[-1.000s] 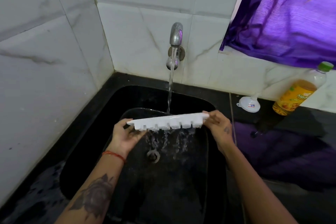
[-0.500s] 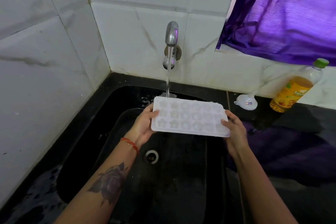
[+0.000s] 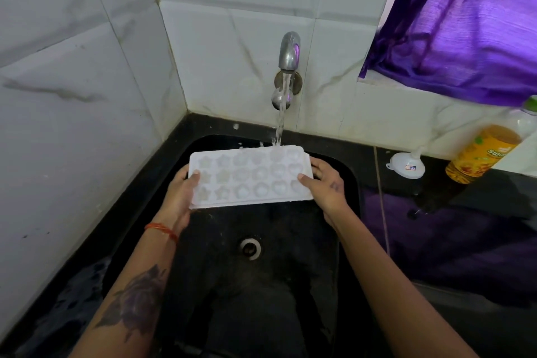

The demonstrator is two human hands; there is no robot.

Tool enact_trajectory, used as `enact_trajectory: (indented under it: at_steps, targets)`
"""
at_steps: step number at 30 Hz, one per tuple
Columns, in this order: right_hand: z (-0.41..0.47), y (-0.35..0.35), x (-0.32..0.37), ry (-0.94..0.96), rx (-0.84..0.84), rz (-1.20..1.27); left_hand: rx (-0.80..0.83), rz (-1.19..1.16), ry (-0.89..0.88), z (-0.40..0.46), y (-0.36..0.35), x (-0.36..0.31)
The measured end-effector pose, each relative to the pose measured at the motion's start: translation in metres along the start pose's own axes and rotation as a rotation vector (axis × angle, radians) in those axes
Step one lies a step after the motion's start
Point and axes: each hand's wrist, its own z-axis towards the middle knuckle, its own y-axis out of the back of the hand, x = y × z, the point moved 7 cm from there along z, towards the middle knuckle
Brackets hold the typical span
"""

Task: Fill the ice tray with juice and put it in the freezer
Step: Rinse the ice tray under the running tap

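Observation:
A white ice tray (image 3: 250, 176) with star, flower and heart moulds is held flat, cavities up, over the black sink (image 3: 345, 171). My left hand (image 3: 181, 193) grips its left end and my right hand (image 3: 327, 183) grips its right end. Water runs from the metal tap (image 3: 288, 52) onto the tray's far edge, right of centre. A bottle of orange juice (image 3: 483, 152) with a green cap leans against the wall on the counter at the right.
A small white funnel (image 3: 406, 166) lies on the black counter between the sink and the bottle. A purple curtain (image 3: 465, 26) hangs at the upper right. White tiled walls close the corner at left and behind. The sink drain (image 3: 250, 247) is below the tray.
The tray was on edge, draining water, a second ago. It has since been turned flat with its cavities up, and the stream has moved from its far left corner to right of centre.

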Motion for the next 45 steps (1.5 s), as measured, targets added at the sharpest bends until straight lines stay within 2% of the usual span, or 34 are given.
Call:
enact_trajectory:
  at_steps: [5, 10, 15, 22, 27, 31, 34, 37, 40, 45]
  targets:
    - [0.002, -0.029, 0.023, 0.055, 0.072, -0.168, -0.093, -0.003, 0.018, 0.005, 0.036, 0.003]
    - [0.001, -0.035, 0.053, 0.153, 0.087, -0.252, -0.143, 0.004, 0.050, 0.005, 0.042, 0.019]
    - [0.004, -0.017, 0.082, 0.241, 0.073, -0.306, -0.065, 0.029, 0.136, -0.002, 0.004, 0.041]
    - [0.014, 0.051, 0.079, 0.199, -0.110, -0.260, 0.182, 0.055, 0.209, -0.017, -0.072, 0.043]
    - [0.017, 0.100, 0.046, 0.093, -0.266, -0.194, 0.281, 0.125, 0.064, -0.019, -0.110, 0.021]
    - [0.015, 0.122, 0.014, 0.008, -0.402, -0.144, 0.305, 0.206, -0.036, -0.021, -0.129, 0.003]
    - [0.015, 0.125, -0.005, -0.052, -0.460, -0.119, 0.309, 0.174, -0.101, -0.023, -0.134, -0.007]
    - [0.017, 0.114, -0.016, -0.086, -0.455, -0.189, 0.304, 0.076, -0.103, -0.025, -0.129, -0.012]
    - [0.021, 0.087, -0.023, -0.124, -0.379, -0.239, 0.312, -0.006, -0.097, -0.025, -0.114, -0.015]
    - [0.025, 0.034, -0.026, -0.126, -0.230, -0.284, 0.132, -0.022, -0.131, -0.015, -0.064, -0.020]
